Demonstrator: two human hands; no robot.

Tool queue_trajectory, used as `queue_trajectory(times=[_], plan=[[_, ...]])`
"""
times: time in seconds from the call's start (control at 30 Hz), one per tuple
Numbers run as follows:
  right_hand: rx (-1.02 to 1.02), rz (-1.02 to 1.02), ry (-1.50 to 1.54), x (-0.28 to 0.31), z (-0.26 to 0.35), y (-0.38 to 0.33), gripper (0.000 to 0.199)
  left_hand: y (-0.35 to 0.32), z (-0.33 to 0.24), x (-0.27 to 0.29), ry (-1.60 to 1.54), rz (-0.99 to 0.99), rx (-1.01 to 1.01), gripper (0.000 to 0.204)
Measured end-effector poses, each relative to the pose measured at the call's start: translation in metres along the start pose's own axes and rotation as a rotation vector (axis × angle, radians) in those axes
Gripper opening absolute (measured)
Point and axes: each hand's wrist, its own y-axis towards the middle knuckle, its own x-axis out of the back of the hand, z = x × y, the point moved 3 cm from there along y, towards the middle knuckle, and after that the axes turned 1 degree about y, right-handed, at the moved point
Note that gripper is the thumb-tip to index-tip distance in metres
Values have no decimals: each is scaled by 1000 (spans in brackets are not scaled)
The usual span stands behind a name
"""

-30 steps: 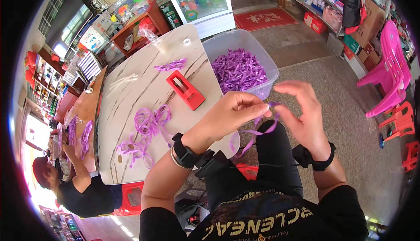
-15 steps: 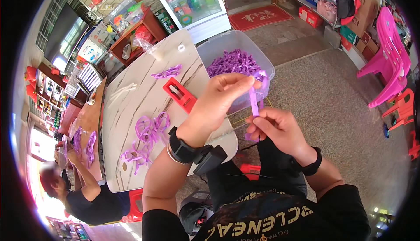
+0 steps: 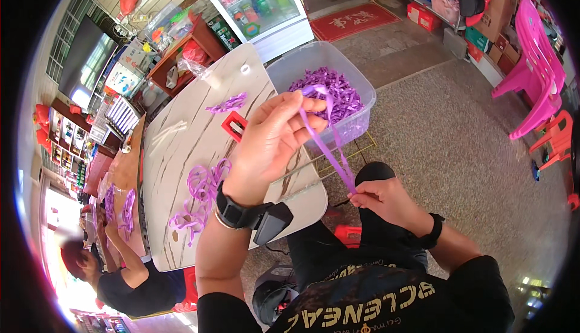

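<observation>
A purple ribbon (image 3: 321, 141) is stretched between my two hands, above the table's right edge and the floor. My left hand (image 3: 275, 130) is raised and pinches the ribbon's upper part, where it loops over the fingers. Lower and to the right, my right hand (image 3: 386, 200) grips the ribbon's lower end between thumb and fingers. Just beyond my left hand stands a clear plastic bin (image 3: 362, 79) with a heap of purple ribbon pieces (image 3: 341, 91) in it. Loose purple ribbon loops (image 3: 202, 182) lie on the table left of my left wrist.
On the marble-patterned table (image 3: 181, 158) are a red tool (image 3: 234, 126), partly behind my left hand, a small purple bundle (image 3: 228, 103) and white strips (image 3: 168, 135). Another person (image 3: 130, 278) handles purple ribbons at the far left. Pink chairs (image 3: 531, 73) stand at right.
My hands have moved apart, the right one down, drawing the ribbon into a longer stretch. My left hand has shifted left and its fingers have spread more. The view has shifted slightly.
</observation>
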Motion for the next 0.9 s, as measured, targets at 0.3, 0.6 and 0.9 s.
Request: queue_trajectory(times=[0.3, 0.6, 0.9], plan=[[151, -170, -414, 17, -34, -8, 10, -27, -9, 17, 13, -73, -4, 17], [160, -320, -557, 45, -37, -7, 12, -57, -11, 27, 124, -131, 28, 17], [172, -506, -601, 74, -11, -1, 26, -75, 3, 43, 296, -130, 150, 18]])
